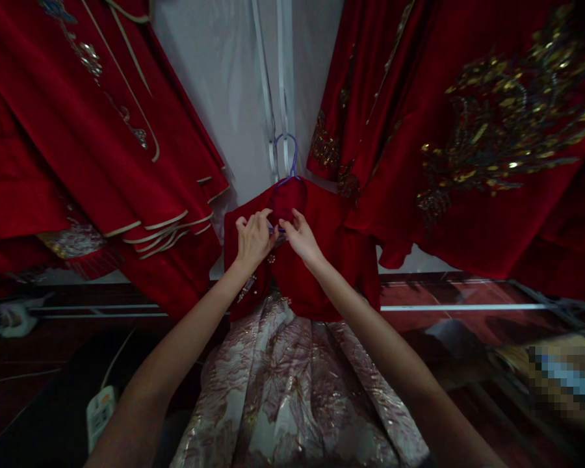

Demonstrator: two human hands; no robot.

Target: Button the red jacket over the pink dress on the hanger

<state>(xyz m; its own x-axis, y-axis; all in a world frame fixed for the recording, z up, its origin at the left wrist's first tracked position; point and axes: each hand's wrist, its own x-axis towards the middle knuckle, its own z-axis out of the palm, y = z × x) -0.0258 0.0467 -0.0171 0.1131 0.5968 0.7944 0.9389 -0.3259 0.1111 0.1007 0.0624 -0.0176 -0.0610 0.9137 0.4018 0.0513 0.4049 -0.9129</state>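
Observation:
A short red top (338,240) with sparkling trim down its front hangs on a thin purple-blue hanger (295,156). My left hand (254,242) is closed at the left side of its neckline, thumb and fingers pinching the collar edge. Just to the right, my right hand (301,239) pinches the opposite side of the same collar. The two sets of fingertips nearly meet at the front opening, and they hide any fastening there. Below the top falls a pleated, silvery-pink patterned skirt (285,383).
Red garments with pale piping (146,162) hang at the left. At the right hangs a red garment with gold sequin embroidery (487,123). White straps (283,78) run down behind the hanger. A white rack bar (463,307) lies low, and a power strip (100,413) is at lower left.

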